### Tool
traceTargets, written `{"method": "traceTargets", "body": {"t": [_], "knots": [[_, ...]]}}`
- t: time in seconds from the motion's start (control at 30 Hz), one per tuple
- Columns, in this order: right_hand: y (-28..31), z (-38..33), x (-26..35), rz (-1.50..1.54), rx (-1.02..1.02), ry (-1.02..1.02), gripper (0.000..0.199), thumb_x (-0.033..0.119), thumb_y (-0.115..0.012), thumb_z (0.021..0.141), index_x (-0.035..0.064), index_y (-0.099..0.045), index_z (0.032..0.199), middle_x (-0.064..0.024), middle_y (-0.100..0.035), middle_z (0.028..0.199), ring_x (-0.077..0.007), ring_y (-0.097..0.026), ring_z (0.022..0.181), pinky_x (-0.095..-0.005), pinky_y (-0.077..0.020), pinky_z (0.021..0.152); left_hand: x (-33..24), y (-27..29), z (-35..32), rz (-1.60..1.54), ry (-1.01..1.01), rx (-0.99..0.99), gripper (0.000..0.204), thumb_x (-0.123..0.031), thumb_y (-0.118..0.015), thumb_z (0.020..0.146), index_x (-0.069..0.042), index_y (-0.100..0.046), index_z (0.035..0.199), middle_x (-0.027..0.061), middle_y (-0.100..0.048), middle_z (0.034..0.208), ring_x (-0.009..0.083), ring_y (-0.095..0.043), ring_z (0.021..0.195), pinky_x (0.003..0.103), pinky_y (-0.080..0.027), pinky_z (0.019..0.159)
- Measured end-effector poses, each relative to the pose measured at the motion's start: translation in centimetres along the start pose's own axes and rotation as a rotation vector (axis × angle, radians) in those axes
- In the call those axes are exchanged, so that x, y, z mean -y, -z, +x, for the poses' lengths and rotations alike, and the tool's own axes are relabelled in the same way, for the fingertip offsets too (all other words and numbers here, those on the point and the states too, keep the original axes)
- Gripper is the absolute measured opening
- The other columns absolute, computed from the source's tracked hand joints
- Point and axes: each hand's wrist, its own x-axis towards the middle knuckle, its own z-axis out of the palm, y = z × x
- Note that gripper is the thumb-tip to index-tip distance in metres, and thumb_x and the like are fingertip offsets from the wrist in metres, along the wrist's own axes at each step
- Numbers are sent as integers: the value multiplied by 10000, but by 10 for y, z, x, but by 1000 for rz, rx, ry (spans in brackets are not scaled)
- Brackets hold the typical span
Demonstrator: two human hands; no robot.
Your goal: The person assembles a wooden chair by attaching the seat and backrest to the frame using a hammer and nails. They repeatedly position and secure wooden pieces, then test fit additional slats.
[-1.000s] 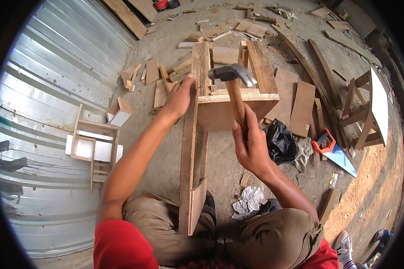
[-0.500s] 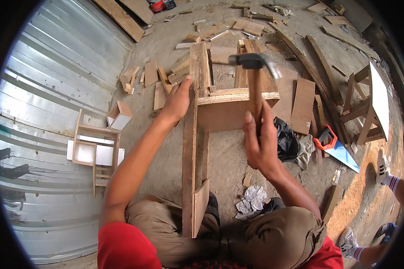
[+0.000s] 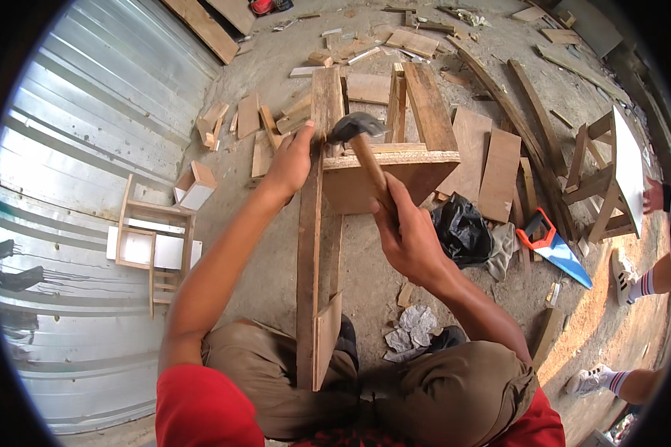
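A wooden frame [image 3: 311, 246] built of boards, with a panel across its middle, stands between my knees. My left hand [image 3: 291, 167] grips the left side of its long board, thumb near the corner where the panel meets it. The far side of that grip is hidden. In my right hand [image 3: 410, 231] is a claw hammer [image 3: 369, 160], held by its wooden handle. Its dark head is at the board, close to my left fingertips. Whether a nail sits under the hammer face cannot be made out.
A hand saw [image 3: 555, 249], a black plastic bag [image 3: 462, 231] and crumpled paper [image 3: 412, 330] lie to the right. A white-topped stool [image 3: 626, 175] stands beyond, beside another person's legs [image 3: 637, 287]. Wood offcuts litter the far floor; a small wooden chair [image 3: 156, 242] leans by the metal wall.
The hammer has swung down and left from above the panel to the long board. My left hand keeps its grip. At the right, another person's hand has appeared by the stool.
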Motion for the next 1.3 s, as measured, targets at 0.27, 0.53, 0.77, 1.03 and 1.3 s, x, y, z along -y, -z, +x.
{"method": "traceTargets", "body": {"t": [0.27,0.53,0.77,1.03,1.3], "knots": [[-2,-1,0,39,-79,84,445,97,-510,986,15,-323,1381,-300,-641,878,-452,-676,830,-423,-515,668,3,3,7,67,35,-8,640,-441,-419,1008,83,-463,1373,147,-489,1415,202,-447,1291,307,-291,1096],[-1,-5,2,-18,26,66,457,81,-513,971,-6,-309,1371,-310,-624,840,-513,-625,775,-510,-486,636,0,1,3,-101,45,-5,599,-430,-422,1010,56,-503,1352,123,-547,1338,184,-506,1209,303,-344,1056],[0,-2,-1,-24,-46,99,458,94,-524,978,-6,-324,1377,-264,-631,787,-448,-662,708,-411,-481,568,0,0,1,74,54,-53,597,-427,-424,1012,65,-516,1338,140,-535,1359,187,-485,1233,306,-325,1067],[-7,0,-8,-124,-13,170,446,46,-516,949,-6,-332,1351,-302,-619,767,-525,-599,685,-488,-479,570,-5,1,6,99,17,-21,651,-454,-392,1010,79,-453,1379,185,-482,1418,235,-441,1307,336,-289,1108],[6,-5,2,94,-200,70,468,66,-539,936,2,-337,1353,-231,-584,710,-363,-637,611,-423,-462,562,5,2,7,-17,40,-49,579,-436,-412,1009,36,-539,1321,127,-585,1298,201,-548,1181,306,-379,1028]]}}
